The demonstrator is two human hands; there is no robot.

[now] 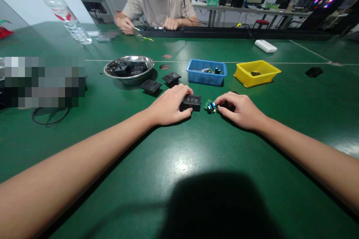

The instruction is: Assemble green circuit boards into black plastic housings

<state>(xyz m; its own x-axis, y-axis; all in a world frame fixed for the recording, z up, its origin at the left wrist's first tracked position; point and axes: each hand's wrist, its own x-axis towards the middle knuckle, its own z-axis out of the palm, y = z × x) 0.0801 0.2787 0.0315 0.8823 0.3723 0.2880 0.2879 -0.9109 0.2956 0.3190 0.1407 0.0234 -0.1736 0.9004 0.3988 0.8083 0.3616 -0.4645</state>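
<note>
My left hand (169,105) grips a small black plastic housing (193,101) that rests on the green table (179,156). My right hand (241,110) pinches a small green circuit board (211,106) with blue parts, held just right of the housing and close to the table. Two more black housings (151,86) (171,78) lie beyond my left hand. A round metal bowl (112,70) behind them holds further black housings.
A blue bin (193,76) with small parts and a yellow bin (246,78) stand beyond my hands. A plastic water bottle (66,12) is at the far left. A person in a beige shirt (159,7) works across the table. A white box (265,46) and black object (314,71) lie right.
</note>
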